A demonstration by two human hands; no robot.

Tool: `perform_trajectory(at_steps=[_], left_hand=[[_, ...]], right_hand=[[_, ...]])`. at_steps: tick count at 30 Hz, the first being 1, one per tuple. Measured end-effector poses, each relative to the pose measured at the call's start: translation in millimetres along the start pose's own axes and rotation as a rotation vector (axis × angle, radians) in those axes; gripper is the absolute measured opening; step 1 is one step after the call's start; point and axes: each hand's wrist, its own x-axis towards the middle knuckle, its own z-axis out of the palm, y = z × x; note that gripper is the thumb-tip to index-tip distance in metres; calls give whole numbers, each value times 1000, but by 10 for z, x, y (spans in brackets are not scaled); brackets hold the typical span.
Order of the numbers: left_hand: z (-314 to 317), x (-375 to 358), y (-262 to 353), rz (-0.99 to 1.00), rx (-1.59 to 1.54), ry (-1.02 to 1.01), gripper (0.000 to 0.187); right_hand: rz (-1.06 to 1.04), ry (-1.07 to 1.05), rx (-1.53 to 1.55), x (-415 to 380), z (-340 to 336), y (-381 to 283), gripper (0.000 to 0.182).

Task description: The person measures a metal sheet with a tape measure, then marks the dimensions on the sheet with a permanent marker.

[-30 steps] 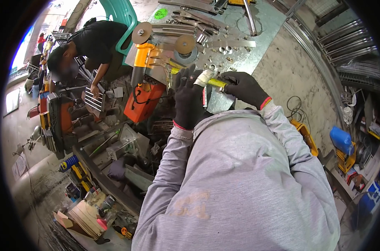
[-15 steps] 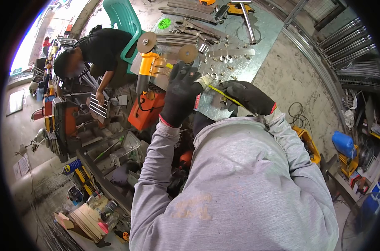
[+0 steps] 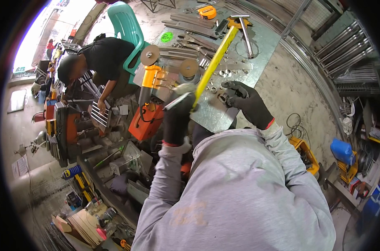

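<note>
My left hand (image 3: 177,121), in a black glove and blurred, is closed around a tape measure, its case mostly hidden. The yellow blade (image 3: 215,62) sticks out from the fist and slants up over the metal sheet table (image 3: 261,50). A thin silver strip (image 3: 177,101) also shows at this fist. My right hand (image 3: 250,102), gloved in black too, has its fingers and thumb curled around a small metal ring (image 3: 223,98) above the near part of the table. Several small rings (image 3: 228,72) lie beyond it.
An angle grinder (image 3: 149,79) and cutting discs (image 3: 189,67) are left of the parts. Flat bars (image 3: 190,25), an orange tape measure (image 3: 207,12) and a T-shaped metal piece (image 3: 245,35) lie farther back. A co-worker (image 3: 102,58) bends beside a green chair (image 3: 125,25).
The yellow blade no longer spans between my hands; it now points up and away from my left hand. My right hand has let go of the blade and turned, with the ring at its fingertips.
</note>
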Motion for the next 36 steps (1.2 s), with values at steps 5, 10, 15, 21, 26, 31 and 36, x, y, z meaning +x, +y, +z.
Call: perform_trajectory(at_steps=[5,10,15,21,26,31,36], left_hand=[[291,96,462,-539,-570,-1,22],[305,177,619,-549,-546,-12,27],[507,95,536,-749,-1020,113,27],[536,132,493,-802,-1150,182,30],[564,208,558,-693,-980,210,28],[498,241,537,-555,-611,134,25],[313,344,256,-112,-12,-50,14]], right_hand=[[-58,41,-159,19,238,-351,47],[-120,86,-168,35,281,-404,44],[-145,205,-178,13,312,-279,46],[-65,206,-150,-29,329,-247,36],[-99,238,-168,-67,384,-283,33],[-57,165,-94,-84,319,-329,28],[-59,190,20,-104,249,-243,30]])
